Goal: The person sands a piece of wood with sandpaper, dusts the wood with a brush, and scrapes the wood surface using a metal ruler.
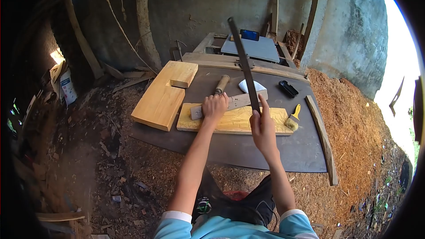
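My left hand is closed over a narrow greyish wooden strip with small holes. The strip lies slantwise across a yellow board with a lined, carved-looking surface. Just beyond my left fingers a round wooden handle sticks out; its lower end is hidden by the hand. My right hand is wrapped round the lower end of a long, dark, flat metal bar. That bar points up and away, above the table; whether it is a file or a blade cannot be made out.
A thick notched wood block sits at left. A yellow-handled brush touches the board's right end. Behind are a white object and a black case. A wooden strip edges the dark table. A phone stands farther back.
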The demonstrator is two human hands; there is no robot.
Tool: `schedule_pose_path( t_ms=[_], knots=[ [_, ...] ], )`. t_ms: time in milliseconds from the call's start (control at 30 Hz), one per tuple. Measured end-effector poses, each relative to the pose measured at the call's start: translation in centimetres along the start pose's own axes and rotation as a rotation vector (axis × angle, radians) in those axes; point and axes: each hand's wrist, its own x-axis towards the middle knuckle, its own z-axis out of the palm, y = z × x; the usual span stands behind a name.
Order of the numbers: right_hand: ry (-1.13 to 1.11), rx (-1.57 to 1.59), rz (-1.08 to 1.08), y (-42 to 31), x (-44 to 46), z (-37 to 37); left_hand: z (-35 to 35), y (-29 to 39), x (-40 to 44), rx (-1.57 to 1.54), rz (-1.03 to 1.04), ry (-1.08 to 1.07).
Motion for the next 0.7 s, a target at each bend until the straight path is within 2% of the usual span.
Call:
schedule_pose_path(
  t_ms=[33, 133, 267, 500, 700],
  knots=[
    [-0.092, 0.363, 0.067, 1.3, -0.1, -0.2, 0.0, 0.0, 0.0, -0.011, -0.043, -0.048],
    [-0.171, 0.640, 0.136, 2.9, -1.3, -0.2, -0.3, 0.1, 1.0, -0.046, -0.128, -0.156],
    [-0.201, 0.706, 0.237, 2.7, -2.0, -0.3, -1.0, 0.4, 1.1, -0.059, -0.173, -0.233],
    [-0.273, 0.703, 0.180, 3.0, -2.0, 0.2, -1.0, 0.2, 1.3, -0.081, -0.189, -0.257],
    [-0.241, 0.814, 0.396, 4.2, -2.3, 1.2, -1.1, 0.2, 1.1, -0.085, -0.182, -0.259]
  ],
)
